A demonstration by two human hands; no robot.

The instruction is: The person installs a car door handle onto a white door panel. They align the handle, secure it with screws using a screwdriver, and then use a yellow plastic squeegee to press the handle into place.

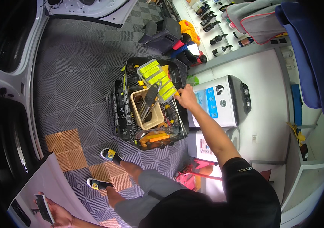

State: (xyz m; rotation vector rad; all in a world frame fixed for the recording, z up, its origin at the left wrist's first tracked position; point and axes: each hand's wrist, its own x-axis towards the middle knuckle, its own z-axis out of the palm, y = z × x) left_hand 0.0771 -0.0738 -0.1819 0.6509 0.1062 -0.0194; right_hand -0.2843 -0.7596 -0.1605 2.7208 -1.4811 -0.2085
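My right hand (pixel 187 97) reaches over the right side of a black tool cart (pixel 123 128). Its fingers are bent in around a small yellow-orange piece by the lower corner of a clear organizer case with yellow-green compartments (pixel 155 74); what they grip is partly hidden. Below the case sits a beige bin (pixel 156 124) with several hand tools in it, one a tool with a black-and-grey handle (pixel 152 92) leaning over the rim. At the lower left, my left hand (pixel 61 216) holds a flat, phone-sized rectangular thing (pixel 45 208), dark with a pale edge, close to a pale car panel.
Orange-handled tools (pixel 156 137) and a yellow-black screwdriver (pixel 169 113) lie on the cart. To the right stand white-and-black machines (pixel 223 100) along the wall. A black stool (pixel 162 35) is beyond the cart. An open car door (pixel 89 9) and car body border the left.
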